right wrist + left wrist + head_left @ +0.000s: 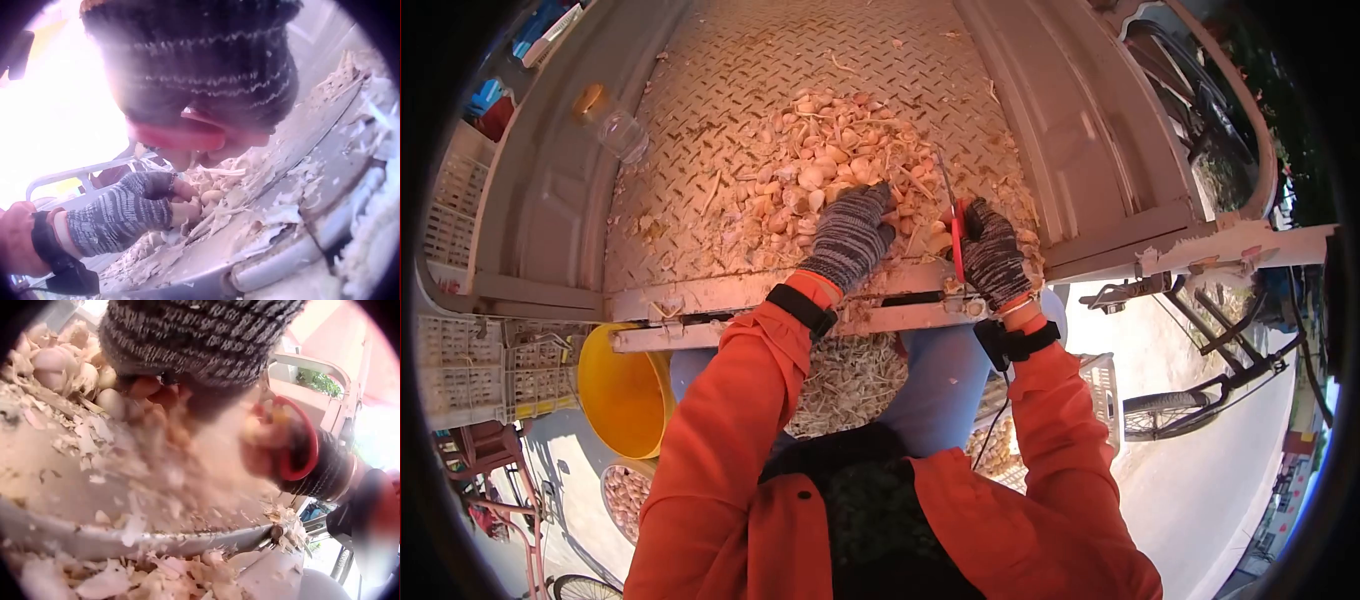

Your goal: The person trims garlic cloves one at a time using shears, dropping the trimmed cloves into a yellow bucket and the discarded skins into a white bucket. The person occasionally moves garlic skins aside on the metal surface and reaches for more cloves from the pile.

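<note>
Two gloved hands at the garlic pile
Our left hand rests on the near garlic, fingers curled among bulbs – grip unclear; our right hand grips red-handled scissors just right of it

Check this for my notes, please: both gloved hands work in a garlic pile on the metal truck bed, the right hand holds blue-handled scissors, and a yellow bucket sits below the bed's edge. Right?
Not quite: the scissors in the right hand have red handles, not blue, as the head view shows. The rest holds: the left hand is in the garlic pile on the truck bed, with the yellow bucket below.
</note>
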A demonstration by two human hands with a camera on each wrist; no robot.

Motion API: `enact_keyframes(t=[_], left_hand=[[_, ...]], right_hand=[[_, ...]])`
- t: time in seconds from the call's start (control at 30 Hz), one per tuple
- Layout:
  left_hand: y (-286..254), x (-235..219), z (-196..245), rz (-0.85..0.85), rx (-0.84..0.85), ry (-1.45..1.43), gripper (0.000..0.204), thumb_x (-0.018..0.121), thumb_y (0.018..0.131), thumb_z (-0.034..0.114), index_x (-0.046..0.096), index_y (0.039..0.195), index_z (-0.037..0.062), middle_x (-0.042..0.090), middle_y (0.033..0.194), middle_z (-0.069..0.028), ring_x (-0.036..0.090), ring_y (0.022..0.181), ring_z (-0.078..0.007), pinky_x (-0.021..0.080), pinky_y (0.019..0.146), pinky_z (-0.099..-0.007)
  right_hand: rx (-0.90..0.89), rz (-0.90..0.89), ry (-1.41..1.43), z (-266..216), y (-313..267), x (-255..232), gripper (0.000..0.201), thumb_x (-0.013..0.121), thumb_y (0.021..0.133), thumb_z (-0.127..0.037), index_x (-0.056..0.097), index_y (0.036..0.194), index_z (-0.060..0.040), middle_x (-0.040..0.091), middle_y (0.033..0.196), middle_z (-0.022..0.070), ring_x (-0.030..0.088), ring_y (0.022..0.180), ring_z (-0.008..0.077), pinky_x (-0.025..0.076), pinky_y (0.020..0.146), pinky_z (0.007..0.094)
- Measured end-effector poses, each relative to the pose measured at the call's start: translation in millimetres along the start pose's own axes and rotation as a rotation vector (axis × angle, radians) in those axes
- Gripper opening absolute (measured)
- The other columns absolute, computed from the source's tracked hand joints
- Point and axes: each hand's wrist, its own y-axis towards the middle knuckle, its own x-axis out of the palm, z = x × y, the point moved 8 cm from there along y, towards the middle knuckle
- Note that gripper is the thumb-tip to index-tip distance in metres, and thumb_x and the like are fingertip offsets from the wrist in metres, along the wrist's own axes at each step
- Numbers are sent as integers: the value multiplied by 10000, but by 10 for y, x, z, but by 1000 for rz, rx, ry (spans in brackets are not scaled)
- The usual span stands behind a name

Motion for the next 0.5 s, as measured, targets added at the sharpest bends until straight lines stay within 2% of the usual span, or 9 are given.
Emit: enact_keyframes(t=[0.1, 0.13, 0.2, 0.27, 0.33, 0.37, 0.43, 0.47, 0.5], left_hand=[[-196, -107, -117, 159, -38, -664, 302, 642, 795, 51, 582, 1088, 9, 629, 962, -57, 612, 871, -174, 507, 725, -283], [-295, -85, -115, 167, -42, -659, 302, 642, 795, 51, 582, 1088, 9, 629, 962, -57, 612, 871, -174, 507, 725, -283], [-595, 150, -183, 140, -491, -1637, 236, 632, 827, 52, 588, 1058, 32, 628, 930, -54, 616, 800, -177, 522, 680, -274], [-831, 204, -140, 156, -509, -1825, 176, 581, 878, 75, 585, 1053, 57, 623, 920, -61, 614, 791, -168, 531, 657, -267], [-948, 177, 122, -154, -5, -2326, 173, 524, 918, 120, 572, 1070, 54, 620, 939, -73, 619, 810, -173, 540, 675, -284], [-1020, 299, 97, -83, -240, -2398, 226, 474, 941, 146, 545, 1128, 40, 615, 945, -80, 614, 816, -174, 543, 724, -281], [-1199, 326, 42, -13, -379, -2198, 292, 511, 928, 156, 508, 1189, 25, 609, 924, -58, 609, 793, -156, 538, 695, -261], [-1310, 292, -15, 46, -507, -1983, 378, 548, 914, 166, 471, 1250, 10, 602, 904, -36, 603, 770, -138, 533, 665, -240], [-1298, 267, 4, -7, -372, -2092, 374, 534, 914, 134, 458, 1260, 12, 592, 979, -64, 602, 846, -165, 537, 707, -255]], right_hand=[[31, -34, 116, -102, -101, 32, 224, 592, 799, 13, 574, 1022, 29, 658, 931, 110, 617, 844, 145, 492, 744, 259], [21, -30, 184, -166, -150, 63, 277, 662, 790, -51, 571, 1032, 48, 662, 953, 152, 641, 869, 167, 514, 755, 282], [-58, -46, 155, -613, -282, 141, 267, 668, 773, -29, 578, 1018, 30, 652, 935, 145, 644, 825, 167, 525, 730, 287], [-345, -74, 96, -1058, -488, 252, 292, 675, 748, -16, 578, 1021, 19, 640, 910, 137, 648, 788, 199, 533, 704, 299], [-385, -144, -50, -1309, -657, 350, 346, 701, 714, -37, 579, 1035, 5, 626, 898, 144, 643, 806, 273, 531, 708, 345], [-544, -161, -137, -1462, -765, 433, 363, 716, 701, -56, 581, 1033, 2, 625, 902, 154, 635, 827, 300, 524, 715, 368], [-847, -119, -311, -1536, -1012, 521, 374, 679, 690, -17, 585, 1052, -9, 622, 878, 155, 622, 746, 296, 516, 675, 351], [-849, -128, -314, -1565, -1082, 495, 374, 679, 690, -17, 585, 1052, -9, 622, 878, 155, 622, 746, 296, 516, 675, 351], [-751, -143, -264, -1564, -1096, 451, 384, 682, 688, -16, 582, 1059, -3, 626, 889, 163, 628, 763, 294, 518, 694, 347]])
